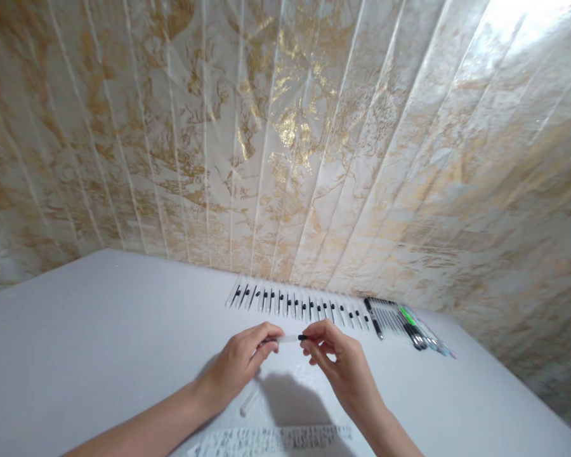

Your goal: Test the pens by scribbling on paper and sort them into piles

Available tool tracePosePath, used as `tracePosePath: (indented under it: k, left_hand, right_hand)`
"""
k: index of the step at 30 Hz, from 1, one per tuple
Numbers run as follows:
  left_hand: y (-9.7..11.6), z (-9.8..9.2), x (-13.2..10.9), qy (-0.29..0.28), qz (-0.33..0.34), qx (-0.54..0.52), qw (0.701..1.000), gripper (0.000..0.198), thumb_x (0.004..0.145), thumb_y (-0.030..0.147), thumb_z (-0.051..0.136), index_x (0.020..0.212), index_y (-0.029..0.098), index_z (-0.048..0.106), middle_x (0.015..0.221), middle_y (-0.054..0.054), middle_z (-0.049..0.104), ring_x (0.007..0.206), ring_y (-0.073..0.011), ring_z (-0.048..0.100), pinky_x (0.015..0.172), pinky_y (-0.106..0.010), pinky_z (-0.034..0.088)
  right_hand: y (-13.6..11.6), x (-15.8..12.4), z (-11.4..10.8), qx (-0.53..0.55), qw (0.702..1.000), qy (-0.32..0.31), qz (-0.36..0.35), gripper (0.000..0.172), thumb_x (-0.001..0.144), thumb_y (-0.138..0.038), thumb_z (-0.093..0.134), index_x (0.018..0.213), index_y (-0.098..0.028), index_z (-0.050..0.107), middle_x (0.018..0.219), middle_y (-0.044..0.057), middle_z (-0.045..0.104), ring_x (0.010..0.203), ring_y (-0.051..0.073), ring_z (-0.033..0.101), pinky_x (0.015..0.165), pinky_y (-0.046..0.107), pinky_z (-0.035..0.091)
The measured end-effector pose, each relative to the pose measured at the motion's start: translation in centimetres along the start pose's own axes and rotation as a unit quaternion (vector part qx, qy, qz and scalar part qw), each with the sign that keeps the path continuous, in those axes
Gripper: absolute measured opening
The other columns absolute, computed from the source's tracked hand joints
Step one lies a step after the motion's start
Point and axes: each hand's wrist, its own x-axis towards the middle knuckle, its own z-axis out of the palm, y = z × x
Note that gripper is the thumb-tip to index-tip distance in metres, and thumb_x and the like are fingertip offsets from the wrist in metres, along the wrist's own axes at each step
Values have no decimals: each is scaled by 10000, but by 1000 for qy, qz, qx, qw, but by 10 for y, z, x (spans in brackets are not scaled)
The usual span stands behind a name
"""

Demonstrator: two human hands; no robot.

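Note:
My left hand [247,350] is closed, pinching a whitish translucent pen barrel [288,339] that lies level and points right. At the barrel's right end my right hand [339,357] pinches a small black pen piece [302,337] between thumb and fingertips. The two parts meet or nearly meet; I cannot tell whether they are joined. Below my left hand a short translucent tube [248,404] rests on the white table [124,330]. Beyond both hands runs a long row of clear pens or pen parts with black bits [295,306].
Right of the row stands a clear pack of black pens [390,317], with several loose pens [416,336] and a green one [407,315] beside it. A sheet with dark marks [276,440] lies at the near edge. A gold-patterned panelled wall [285,139] borders the table's back.

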Motion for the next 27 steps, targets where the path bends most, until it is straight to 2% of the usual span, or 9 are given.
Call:
tracePosePath:
  k: [10,19,24,27]
  left_hand:
    - [3,-1,-3,-20,-1,-2,1000,161,931,206,453,1014,209,591,878,-5,680,815,-152,636,772,-252,450]
    - [6,-2,-1,-28,-19,-12,999,156,876,168,489,957,208,616,904,-5,694,825,-159,647,779,-258,461]
    - [8,-1,0,-32,-25,-19,999,165,879,155,480,965,203,612,888,2,689,803,-150,649,776,-252,468]
    - [9,-1,0,-34,-22,-21,999,166,881,153,479,959,207,615,885,4,692,795,-148,649,770,-250,470]
  right_hand:
    - [4,-3,5,12,1000,-23,-5,30,859,-245,570,852,-216,563,730,-4,630,635,135,618,547,212,504]
    - [-2,-6,5,-172,978,-83,-82,63,938,-196,388,895,-235,415,707,-12,583,585,145,526,572,245,425]
    - [-3,-4,-1,-199,968,-81,-133,74,961,-222,413,899,-229,453,769,12,603,646,154,544,611,242,430]
    - [-1,-3,-2,-247,953,-67,-163,166,993,-277,366,880,-220,473,759,29,615,630,162,548,585,238,415]
